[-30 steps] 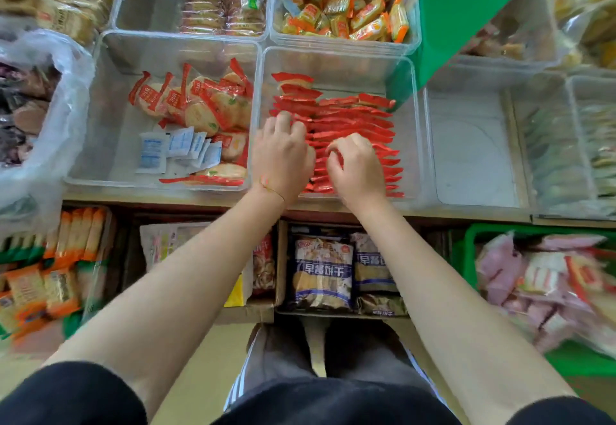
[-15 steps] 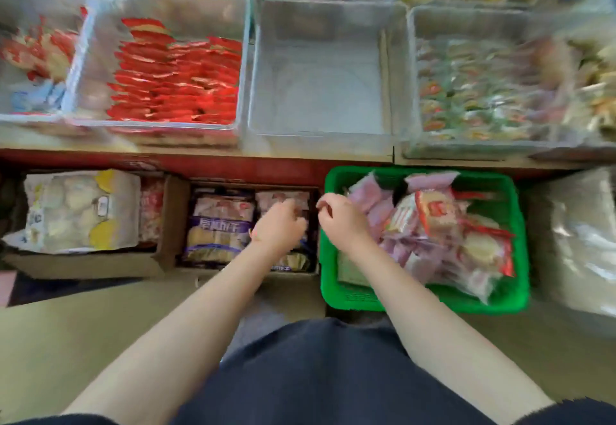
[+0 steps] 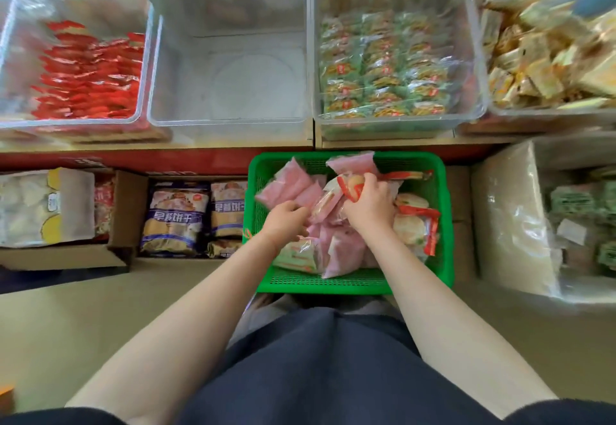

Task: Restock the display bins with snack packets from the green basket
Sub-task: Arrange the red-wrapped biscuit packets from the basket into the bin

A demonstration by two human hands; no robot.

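Both hands in green basket (image 3: 350, 283), lower center-right of frame. Right hand (image 3: 371, 202) grasps a red-trimmed clear snack packet (image 3: 350, 187). Left hand (image 3: 286, 221) has fingers curled into the pink packets (image 3: 286, 187); actual grip can't be told. Bare clear bin (image 3: 230, 81) directly above basket, red packets bin (image 3: 76, 71) upper left, green packets bin (image 3: 393, 67) upper right.

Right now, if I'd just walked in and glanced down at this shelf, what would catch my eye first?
Probably the bright green basket low in the middle, heaped with pink and red-trimmed snack packets, with both hands in it: the right hand grips a red-and-white packet, the left hand reaches among the pink packets. Just above it sits an empty clear bin, between a bin of red packets and one of green-and-yellow packets.
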